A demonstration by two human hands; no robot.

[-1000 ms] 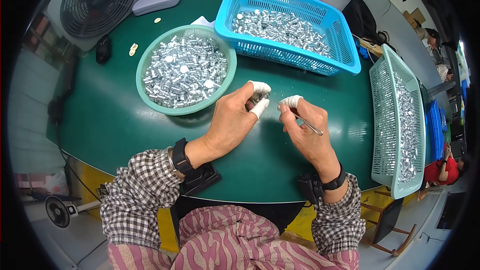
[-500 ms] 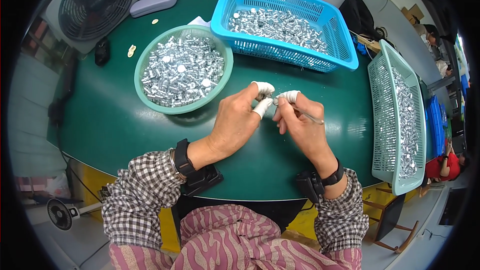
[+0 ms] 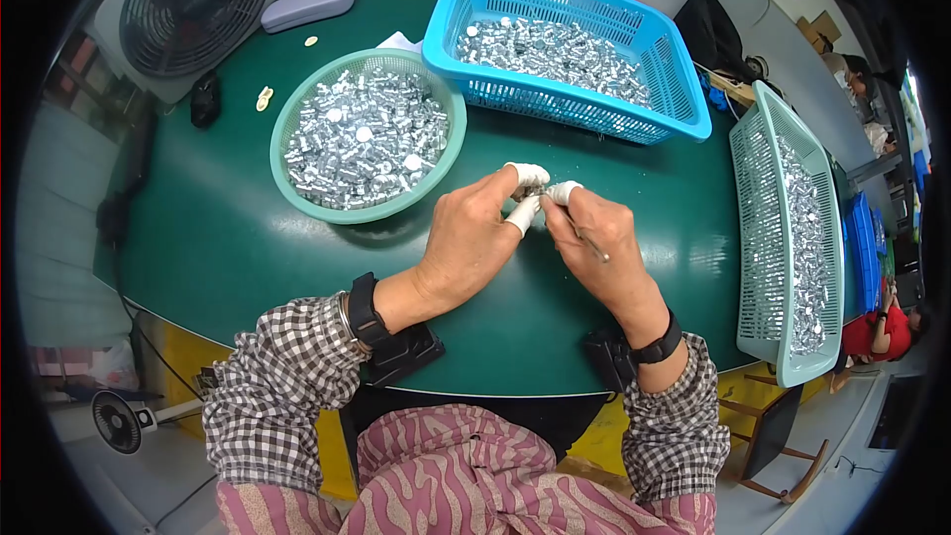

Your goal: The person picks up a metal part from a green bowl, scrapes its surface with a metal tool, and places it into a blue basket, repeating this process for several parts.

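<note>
The left hand (image 3: 474, 243) and the right hand (image 3: 604, 248) met over the middle of the green table (image 3: 228, 228), their white-capped fingertips (image 3: 527, 176) pinched together on a small metal part (image 3: 535, 196), too small to make out, while the right hand also gripped a thin metal tool (image 3: 591, 244) that lay along its palm. Beyond them stood the large blue basket (image 3: 684, 89) and the round teal basket (image 3: 297, 109), each with a good layer of shiny metal pieces, and a long pale-green basket (image 3: 783, 357) at the right edge, also well stocked. Judging by those heaps, one piece was being worked at a time, and which basket held finished pieces could not be told, so progress stayed uncertain.
</note>
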